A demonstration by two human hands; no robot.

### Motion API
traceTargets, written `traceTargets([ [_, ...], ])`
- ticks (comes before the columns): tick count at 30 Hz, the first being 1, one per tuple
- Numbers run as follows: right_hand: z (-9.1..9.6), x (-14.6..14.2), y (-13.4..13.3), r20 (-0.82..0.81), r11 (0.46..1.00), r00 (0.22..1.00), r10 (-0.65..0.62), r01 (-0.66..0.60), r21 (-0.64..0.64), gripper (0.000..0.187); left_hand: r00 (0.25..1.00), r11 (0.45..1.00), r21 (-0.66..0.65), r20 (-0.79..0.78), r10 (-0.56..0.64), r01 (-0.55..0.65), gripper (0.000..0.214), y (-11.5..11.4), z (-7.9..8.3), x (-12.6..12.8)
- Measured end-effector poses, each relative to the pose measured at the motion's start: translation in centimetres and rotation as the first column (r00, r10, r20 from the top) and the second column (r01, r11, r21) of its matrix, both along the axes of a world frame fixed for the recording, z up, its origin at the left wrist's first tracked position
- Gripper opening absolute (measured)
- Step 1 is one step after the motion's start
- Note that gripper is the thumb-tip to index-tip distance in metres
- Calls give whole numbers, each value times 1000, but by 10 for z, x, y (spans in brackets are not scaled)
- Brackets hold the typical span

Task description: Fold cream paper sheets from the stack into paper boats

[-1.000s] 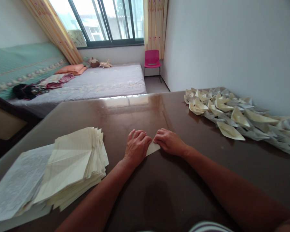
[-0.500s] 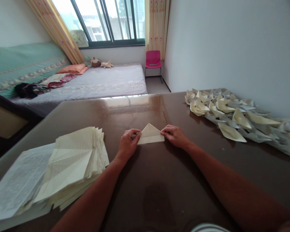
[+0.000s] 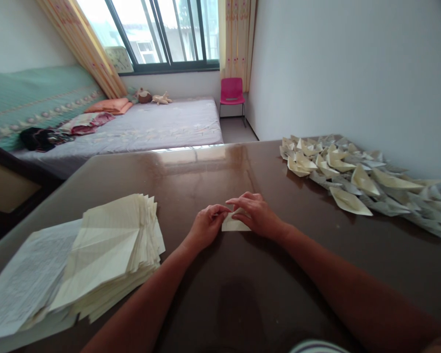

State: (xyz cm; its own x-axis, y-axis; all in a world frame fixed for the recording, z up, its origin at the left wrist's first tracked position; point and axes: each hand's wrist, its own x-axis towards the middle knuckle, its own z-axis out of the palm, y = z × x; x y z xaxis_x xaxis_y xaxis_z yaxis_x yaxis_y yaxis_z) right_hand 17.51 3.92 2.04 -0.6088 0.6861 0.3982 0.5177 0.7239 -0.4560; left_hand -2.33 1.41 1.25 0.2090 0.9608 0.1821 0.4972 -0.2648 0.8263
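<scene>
The dark, glossy tabletop carries everything here. At its near left corner sits a thick stack of cream sheets, fanned and overhanging a printed page beneath. Along the right edge, running to the far right corner, lies a spread pile of folded paper boats.

Your two hands meet in the middle of the tabletop, a little nearer the front edge than the far one. Your left hand has its fingers drawn together, the tips pinching the left corner of the small folded paper. Your right hand lies over the paper's top and right side with its fingers close together, reaching toward your left hand. Whether they grip a flap or only press it flat cannot be made out. Only the lower part of the paper shows, lying flat on the tabletop between your hands.

The surface looks slick, so the paper could slide under uneven pressure and set a crease crooked. A hard pull from the pinching fingers could tear the corner. Most of the fold is hidden under your right hand, so a misaligned edge could go unnoticed.
</scene>
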Motion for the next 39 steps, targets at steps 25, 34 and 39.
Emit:
traceTargets([
  [25, 0, 0, 4, -31, 999, 999, -35, 34, -41, 19, 857, 936, 341, -505, 103, 89, 23, -12, 5, 5],
  [34, 2, 0, 0, 99, 995, 994, -48, 39, 89, 22, 803, 951, 295, -586, 107, 89, 27, -13, 5, 6],
  [39, -3, -1, 3, 118, 990, 990, -72, 57, 126, 21, 784, 957, 278, -611, 111, 80, 30, -12, 4, 5],
])
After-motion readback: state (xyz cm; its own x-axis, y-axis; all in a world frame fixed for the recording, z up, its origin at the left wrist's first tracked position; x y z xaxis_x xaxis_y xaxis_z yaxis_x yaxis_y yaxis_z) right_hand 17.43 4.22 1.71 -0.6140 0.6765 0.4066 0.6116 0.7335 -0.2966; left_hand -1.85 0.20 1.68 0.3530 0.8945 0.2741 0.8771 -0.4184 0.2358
